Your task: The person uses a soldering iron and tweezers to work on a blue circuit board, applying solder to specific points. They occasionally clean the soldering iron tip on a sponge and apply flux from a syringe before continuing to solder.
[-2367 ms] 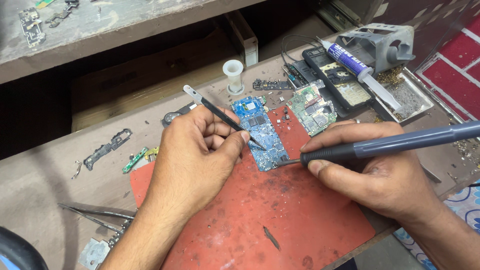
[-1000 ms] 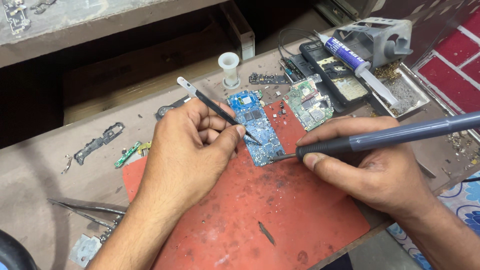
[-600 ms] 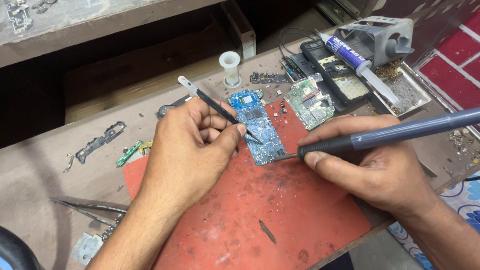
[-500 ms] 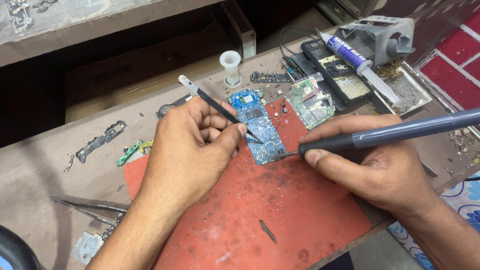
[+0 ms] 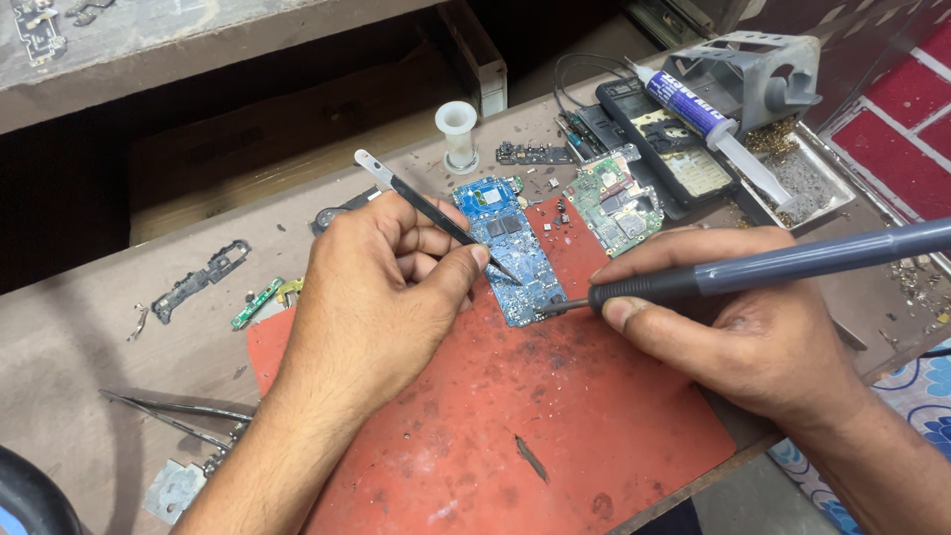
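A blue circuit board point(image 5: 513, 248) lies on a red work mat point(image 5: 515, 416) at the middle of the bench. My left hand point(image 5: 371, 297) grips black tweezers point(image 5: 431, 210) whose tips rest on the board. My right hand point(image 5: 738, 322) holds a grey soldering iron point(image 5: 783, 266) like a pen, its tip touching the board's lower right edge. Both hands rest on the mat on either side of the board.
A green circuit board point(image 5: 616, 198) lies right of the blue one, beside an opened phone frame point(image 5: 674, 154). A syringe tube point(image 5: 708, 124) leans on a grey iron stand point(image 5: 758, 69). A small white spool point(image 5: 457, 134) stands behind. Spare tweezers point(image 5: 173, 414) and metal scraps point(image 5: 198, 280) lie left.
Both hands and their tools hold nearly the same place over the board; only the view has shifted slightly.
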